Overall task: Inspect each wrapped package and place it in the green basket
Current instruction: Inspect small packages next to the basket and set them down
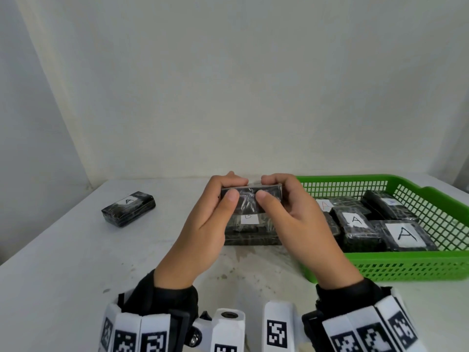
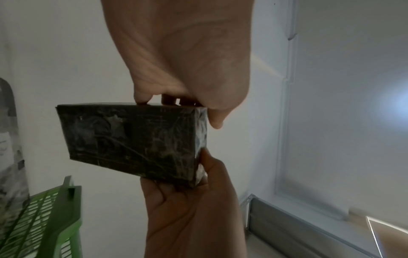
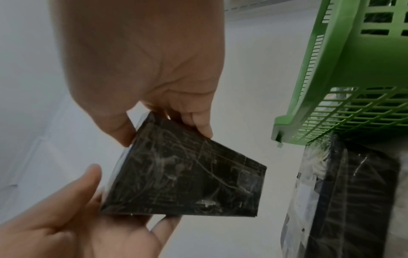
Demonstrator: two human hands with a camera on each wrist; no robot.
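I hold a black plastic-wrapped package up above the table with both hands. My left hand pinches its left end, thumb on the near face and fingers behind. At the other end my right hand grips it the same way. The green basket stands to the right and holds several wrapped packages labelled A. A package labelled B lies on the table under my hands.
Another wrapped package labelled A lies alone at the left of the white table. A pale wall rises straight behind the table. The basket's left end stands close beside the B package.
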